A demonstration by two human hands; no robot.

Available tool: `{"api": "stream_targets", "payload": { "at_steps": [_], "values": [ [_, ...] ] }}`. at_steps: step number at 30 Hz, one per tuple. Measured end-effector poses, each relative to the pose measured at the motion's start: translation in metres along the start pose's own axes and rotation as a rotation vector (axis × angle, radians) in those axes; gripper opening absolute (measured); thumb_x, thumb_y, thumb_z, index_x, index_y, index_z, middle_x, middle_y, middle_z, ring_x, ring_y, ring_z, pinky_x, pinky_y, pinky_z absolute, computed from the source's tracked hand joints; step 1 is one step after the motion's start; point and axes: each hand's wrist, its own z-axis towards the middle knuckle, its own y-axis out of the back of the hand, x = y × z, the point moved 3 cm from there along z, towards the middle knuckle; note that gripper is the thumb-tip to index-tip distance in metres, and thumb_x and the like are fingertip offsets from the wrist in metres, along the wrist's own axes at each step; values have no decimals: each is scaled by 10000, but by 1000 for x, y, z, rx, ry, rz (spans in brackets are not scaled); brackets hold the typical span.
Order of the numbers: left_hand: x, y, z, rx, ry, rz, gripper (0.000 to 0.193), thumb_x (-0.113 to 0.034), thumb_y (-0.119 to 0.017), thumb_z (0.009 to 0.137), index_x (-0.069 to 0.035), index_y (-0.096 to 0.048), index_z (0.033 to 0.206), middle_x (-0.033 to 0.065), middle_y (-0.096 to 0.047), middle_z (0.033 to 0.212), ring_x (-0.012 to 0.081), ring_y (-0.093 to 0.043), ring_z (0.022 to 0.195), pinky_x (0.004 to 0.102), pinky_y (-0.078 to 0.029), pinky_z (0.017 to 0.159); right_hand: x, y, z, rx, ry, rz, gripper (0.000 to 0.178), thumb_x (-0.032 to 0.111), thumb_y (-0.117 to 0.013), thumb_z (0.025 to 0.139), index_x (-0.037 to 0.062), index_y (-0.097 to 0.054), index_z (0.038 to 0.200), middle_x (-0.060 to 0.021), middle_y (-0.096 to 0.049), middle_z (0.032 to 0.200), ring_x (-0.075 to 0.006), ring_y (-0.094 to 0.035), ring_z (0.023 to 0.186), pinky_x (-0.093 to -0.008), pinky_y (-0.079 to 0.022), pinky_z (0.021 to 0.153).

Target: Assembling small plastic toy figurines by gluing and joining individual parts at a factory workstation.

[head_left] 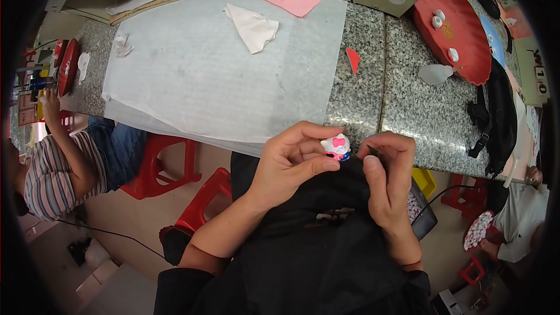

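Observation:
Over the near edge of the table, my left hand pinches a small painted figurine between thumb and fingers. The figurine is white with pink patches and a bit of blue at its lower side. Just to its right is my right hand, its fingers and thumb closed on a small, thin dark piece. What kind of thing that piece is cannot be made out. A narrow gap separates it from the figurine.
White paper covers much of the granite table. On it lie a white cloth and a pink cloth. A red scalloped tray holds white pieces, beside a squeeze bottle. Red stools and people flank me.

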Motion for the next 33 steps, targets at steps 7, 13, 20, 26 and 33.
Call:
{"api": "stream_targets", "payload": {
  "at_steps": [7, 13, 20, 26, 33],
  "values": [
    [0, -4, -3, -108, -29, -52, 280, 51, -584, 708, -1, -457, 953, 223, -497, 1038, 168, -547, 884, 247, -462, 747, 12, -1, 2, 93, 136, -328, 114, -21, -517, 741, -4, -453, 834, -120, -513, 695, -264, -522, 549, -305, -409, 481],
    [-3, -4, -5, -105, -217, 100, 288, 79, -584, 696, -4, -450, 937, 234, -497, 1026, 186, -552, 878, 243, -476, 715, 16, -6, 1, 114, 238, -459, 148, -21, -540, 711, 7, -459, 832, -108, -494, 667, -265, -505, 525, -329, -393, 447],
    [-2, -5, -6, -129, -250, 165, 296, 96, -577, 693, -5, -439, 934, 227, -502, 1009, 183, -553, 869, 243, -482, 702, 12, -11, 0, 75, 317, -577, 147, -13, -550, 680, 18, -480, 805, -82, -454, 634, -223, -497, 520, -308, -392, 436],
    [1, -7, -9, -194, -302, 200, 301, 113, -560, 699, -1, -420, 939, 217, -495, 1007, 186, -548, 874, 251, -488, 701, 18, -15, -2, 114, 287, -629, 177, -81, -531, 688, -13, -456, 833, -132, -487, 661, -287, -503, 548, -338, -395, 469],
    [3, -8, -11, -219, -288, 211, 297, 116, -555, 702, 1, -417, 939, 214, -489, 1009, 191, -543, 883, 258, -488, 707, 13, -18, -5, 72, 340, -687, 219, -15, -540, 615, 15, -496, 827, -67, -454, 659, -190, -488, 530, -285, -397, 434]
  ]
}}
